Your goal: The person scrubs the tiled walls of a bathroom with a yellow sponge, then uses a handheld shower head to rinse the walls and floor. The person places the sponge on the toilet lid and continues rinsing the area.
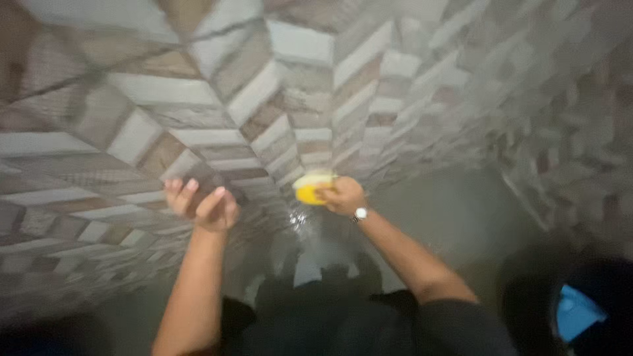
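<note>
Two hands work at a tiled wall [277,99]: right hand [343,196] fingers grip a yellow sponge [308,190] pressed against the tiles; left hand [201,206] fingers curl loosely, empty, near the wall. A blue object [577,311] sits lower right, blurred.

tiled wall [198,112]: motion-blurred | yellow sponge [308,193]: partly hidden by right hand [343,196] | lower-right blue object [577,311]: unidentifiable
</note>
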